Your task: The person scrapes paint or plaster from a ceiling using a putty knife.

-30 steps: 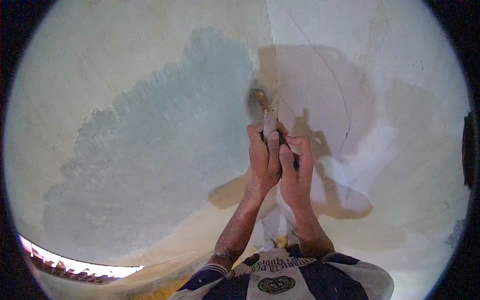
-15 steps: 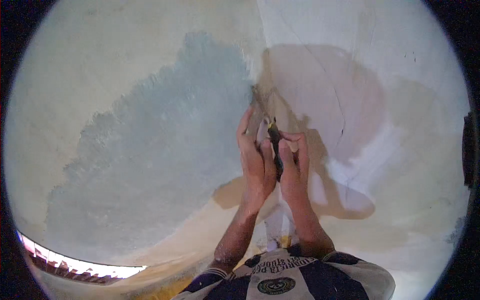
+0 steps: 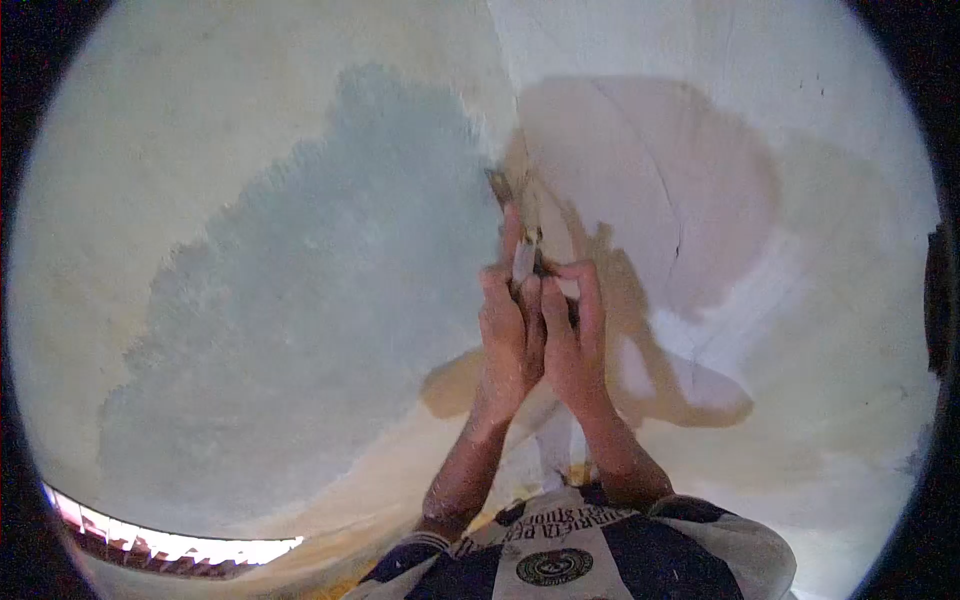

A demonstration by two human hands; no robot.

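Side by side in front of the plastered surface point(image 3: 350, 280), both hands are raised with their wrists close together. My left hand point(image 3: 508, 325) has its fingers bent around a small tool point(image 3: 526, 257), which looks pale grey with a dark and yellowish part. One of its fingers points upward, near a dark, narrow tip point(image 3: 498, 188) whose link to the tool is unclear. My right hand point(image 3: 575, 325) closes on the same tool from the right, thumb alongside the left thumb. The tool's lower part is hidden between the palms.
A large blue-grey patch covers the surface's left side, and a thin crack point(image 3: 668, 190) runs down the right. Shadows of the head and arms fall right of the hands. A bright opening point(image 3: 170, 545) shows at lower left, a dark object point(image 3: 937, 300) at the right edge.
The tool has turned between the hands, now showing a pale side instead of its long dark body. My left index finger is straighter, and the right hand has shifted slightly left.
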